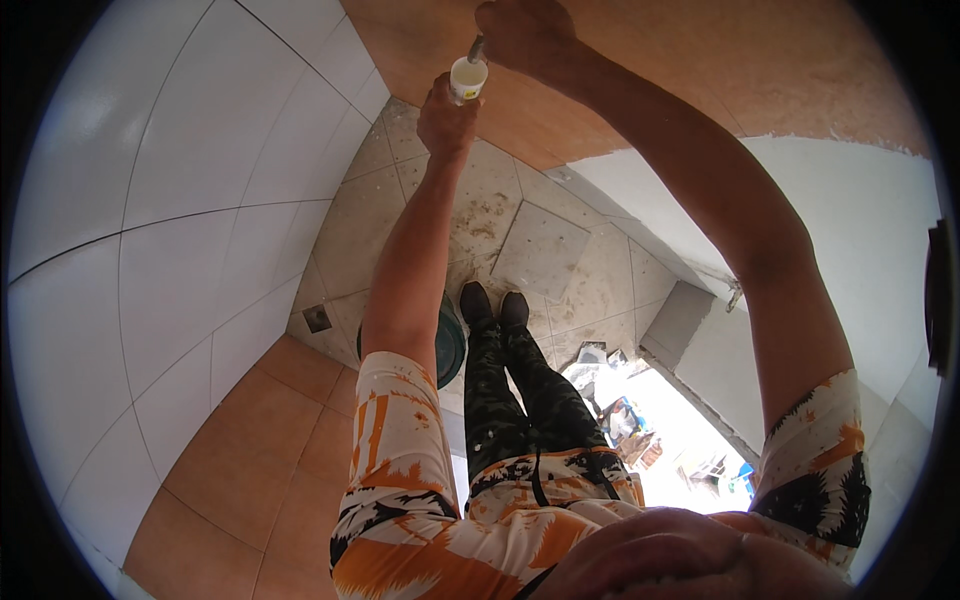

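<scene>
A small white paper or plastic cup [466, 88] is held upright in my left hand [446, 122], its fingers wrapped round the side. Its round mouth faces up, and a pale inside shows. My right hand [527, 36] is closed just above and to the right of the cup. From it a short greyish tool [477, 49] points down to the cup's rim. The tool looks like a narrow blade or a brush end; its kind cannot be made out, and its handle is hidden in my fist.
Orange-brown tiles [650, 60] cover the wall ahead; white tiles [180, 130] line the left. A loose square tile [541, 249] lies on the dirty floor before my feet. A dark green bucket [452, 345] stands behind my left arm, near a floor drain [317, 318]. Debris [625, 415] lies at lower right.
</scene>
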Demonstrator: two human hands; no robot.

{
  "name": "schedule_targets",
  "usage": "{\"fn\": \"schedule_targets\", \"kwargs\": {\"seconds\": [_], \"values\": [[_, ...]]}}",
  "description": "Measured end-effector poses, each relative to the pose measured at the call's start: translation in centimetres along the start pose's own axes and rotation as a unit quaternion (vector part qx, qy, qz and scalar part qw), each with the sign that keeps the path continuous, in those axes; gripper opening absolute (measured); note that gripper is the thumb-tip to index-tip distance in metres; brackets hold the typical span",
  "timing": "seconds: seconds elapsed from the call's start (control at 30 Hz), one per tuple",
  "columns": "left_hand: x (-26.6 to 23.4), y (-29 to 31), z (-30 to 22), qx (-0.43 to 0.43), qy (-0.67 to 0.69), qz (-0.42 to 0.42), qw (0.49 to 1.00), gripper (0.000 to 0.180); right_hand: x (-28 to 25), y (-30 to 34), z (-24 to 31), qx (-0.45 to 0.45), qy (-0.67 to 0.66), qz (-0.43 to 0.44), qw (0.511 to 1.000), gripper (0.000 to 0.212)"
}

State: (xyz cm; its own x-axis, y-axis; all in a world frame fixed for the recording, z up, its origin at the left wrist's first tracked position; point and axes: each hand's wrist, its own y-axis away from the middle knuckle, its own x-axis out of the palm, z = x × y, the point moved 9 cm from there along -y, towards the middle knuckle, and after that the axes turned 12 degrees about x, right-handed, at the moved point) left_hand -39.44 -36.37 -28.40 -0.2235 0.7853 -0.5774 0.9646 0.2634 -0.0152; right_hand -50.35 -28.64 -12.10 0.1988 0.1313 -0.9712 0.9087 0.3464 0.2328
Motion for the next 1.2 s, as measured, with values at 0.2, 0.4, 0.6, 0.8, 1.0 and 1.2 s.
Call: {"fn": "schedule_targets", "kwargs": {"seconds": [0.2, 0.4, 0.6, 0.8, 1.0, 1.2], "values": [[-0.2, 0.1, -0.3, 0.005, -0.006, -0.011, 1.0, 0.061, -0.1, 0.1, 0.0, -0.011, -0.004, -0.013, 1.0, 0.022], [0.0, 0.1, 0.3, 0.006, -0.002, -0.012, 1.0, 0.062, -0.4, 0.1, 0.1, -0.011, -0.003, -0.02, 1.0, 0.022], [0.1, 0.2, 0.4, 0.005, -0.011, -0.01, 1.0, 0.062, -0.6, 0.3, 0.2, -0.015, -0.001, -0.025, 1.0, 0.021], [0.1, 0.2, 0.2, -0.002, -0.013, -0.014, 1.0, 0.062, -0.9, 0.8, 0.3, -0.016, -0.007, -0.028, 0.999, 0.02], [0.4, 0.0, 0.9, 0.009, 0.009, -0.039, 0.999, 0.061, -0.6, 0.5, 1.6, -0.023, -0.01, -0.026, 0.999, 0.02], [6.0, -0.3, 4.3, 0.041, 0.033, -0.129, 0.99, 0.057, 0.9, 1.4, 0.9, -0.002, -0.022, -0.003, 1.0, 0.019]]}}
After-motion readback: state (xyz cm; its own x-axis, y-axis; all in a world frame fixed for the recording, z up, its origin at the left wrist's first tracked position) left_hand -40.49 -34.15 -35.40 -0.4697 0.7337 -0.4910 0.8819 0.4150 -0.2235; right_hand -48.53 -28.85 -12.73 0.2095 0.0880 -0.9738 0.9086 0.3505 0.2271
